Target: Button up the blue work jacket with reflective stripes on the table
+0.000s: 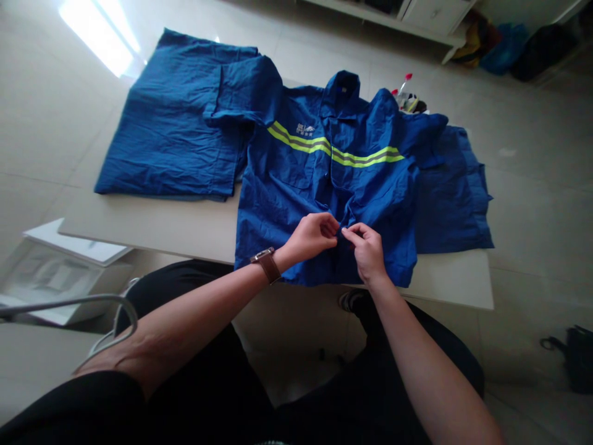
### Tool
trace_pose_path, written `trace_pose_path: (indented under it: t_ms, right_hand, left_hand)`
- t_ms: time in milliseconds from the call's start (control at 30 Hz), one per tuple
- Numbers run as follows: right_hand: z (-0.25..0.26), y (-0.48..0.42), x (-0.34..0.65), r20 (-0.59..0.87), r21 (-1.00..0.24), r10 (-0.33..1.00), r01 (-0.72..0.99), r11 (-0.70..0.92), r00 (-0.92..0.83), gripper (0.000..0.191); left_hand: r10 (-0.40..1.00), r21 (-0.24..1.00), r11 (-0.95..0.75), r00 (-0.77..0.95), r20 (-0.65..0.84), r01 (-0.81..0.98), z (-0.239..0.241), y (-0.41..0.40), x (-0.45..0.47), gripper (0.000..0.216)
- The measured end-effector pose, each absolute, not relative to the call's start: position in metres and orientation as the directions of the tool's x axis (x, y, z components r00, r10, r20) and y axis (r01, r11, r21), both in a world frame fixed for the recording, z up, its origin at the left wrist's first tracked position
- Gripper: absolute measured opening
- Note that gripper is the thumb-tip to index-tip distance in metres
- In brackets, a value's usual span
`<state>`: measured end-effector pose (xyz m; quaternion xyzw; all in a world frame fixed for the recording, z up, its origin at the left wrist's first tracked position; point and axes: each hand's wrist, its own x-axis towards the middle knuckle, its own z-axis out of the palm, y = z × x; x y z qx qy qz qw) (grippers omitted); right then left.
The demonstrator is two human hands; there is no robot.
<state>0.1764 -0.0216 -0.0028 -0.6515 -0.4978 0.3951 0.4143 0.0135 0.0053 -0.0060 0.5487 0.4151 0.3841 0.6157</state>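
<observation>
A blue work jacket (pixel 296 185) with a yellow-green reflective stripe lies face up on a low white table (pixel 185 225), collar away from me. My left hand (pixel 312 236), with a brown-strapped watch on its wrist, pinches the front placket near the hem. My right hand (pixel 368 250) pinches the other front edge right beside it, fingertips almost touching. Both hands meet at the jacket's centre line, low on the front.
A folded blue garment (pixel 176 123) lies at the table's left, partly under the jacket's sleeve. More blue cloth (pixel 454 185) lies at the right. Small items (pixel 407 99) sit behind the collar. A white box (pixel 55 272) stands on the floor at left, a dark bag (pixel 577 358) at right.
</observation>
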Motion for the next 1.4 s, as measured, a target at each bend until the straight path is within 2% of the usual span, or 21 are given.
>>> trace_pose_path:
  t_ms: [133, 233, 367, 467, 633, 700, 800, 867, 967, 1067, 1200, 1267, 1400]
  right_hand:
    - [0.005, -0.02, 0.179, 0.064, -0.85, 0.974, 0.524, -0.06, 0.215, 0.034]
    - [0.008, -0.018, 0.183, 0.156, -0.774, 0.972, 0.633, 0.011, 0.174, 0.024]
    - [0.0, -0.015, 0.186, 0.111, -0.764, 0.989, 0.645, 0.021, 0.099, 0.028]
    - [-0.006, -0.012, 0.188, 0.089, -0.743, 0.986, 0.669, -0.026, 0.138, 0.023]
    - [0.008, -0.012, 0.189, 0.267, -0.757, 0.944, 0.648, 0.082, 0.192, 0.018]
    - [0.018, -0.015, 0.188, 0.338, -0.738, 0.923, 0.66, 0.139, 0.183, 0.018]
    - [0.026, -0.018, 0.188, 0.398, -0.7, 0.904, 0.69, 0.187, 0.159, 0.02]
    - [0.025, -0.018, 0.191, 0.378, -0.672, 0.915, 0.722, 0.163, 0.145, 0.02]
    - [0.017, -0.015, 0.197, 0.264, -0.638, 0.951, 0.769, 0.045, 0.163, 0.02]
    - [0.013, -0.013, 0.202, 0.185, -0.612, 0.961, 0.789, -0.05, 0.204, 0.021]
    - [0.009, -0.01, 0.204, 0.127, -0.536, 0.967, 0.836, -0.119, 0.22, 0.033]
    - [0.004, -0.008, 0.206, 0.081, -0.518, 0.971, 0.842, -0.15, 0.223, 0.03]
    - [0.0, -0.006, 0.206, 0.005, -0.603, 0.972, 0.777, -0.184, 0.234, 0.024]
  left_hand:
    - [0.923, 0.989, -0.034, 0.383, -0.023, 0.141, -0.004, -0.002, 0.012, 0.021]
    - [0.905, 0.972, -0.099, 0.426, -0.001, 0.215, -0.007, -0.009, 0.013, 0.02]
    - [0.877, 0.938, -0.175, 0.481, 0.009, 0.301, -0.013, -0.013, 0.014, 0.019]
    - [0.851, 0.917, -0.216, 0.525, 0.009, 0.336, -0.011, -0.012, 0.012, 0.019]
    - [0.888, 0.84, -0.342, 0.438, 0.141, 0.422, 0.004, -0.006, 0.005, 0.008]
    - [0.898, 0.778, -0.385, 0.396, 0.192, 0.496, 0.008, -0.002, 0.001, 0.014]
    - [0.895, 0.67, -0.405, 0.418, 0.153, 0.622, 0.006, 0.002, -0.005, 0.034]
    - [0.876, 0.58, -0.434, 0.472, 0.094, 0.69, 0.002, 0.004, -0.008, 0.032]
    - [0.834, 0.495, -0.504, 0.548, 0.065, 0.708, -0.003, 0.006, -0.011, 0.02]
    - [0.817, 0.472, -0.544, 0.565, 0.112, 0.693, -0.002, 0.007, -0.011, 0.021]
    - [0.792, 0.448, -0.592, 0.587, 0.169, 0.67, 0.0, 0.006, -0.011, 0.02]
    - [0.783, 0.442, -0.605, 0.597, 0.176, 0.663, -0.001, 0.006, -0.01, 0.019]
    - [0.785, 0.444, -0.606, 0.585, 0.202, 0.66, -0.003, 0.006, -0.011, 0.018]
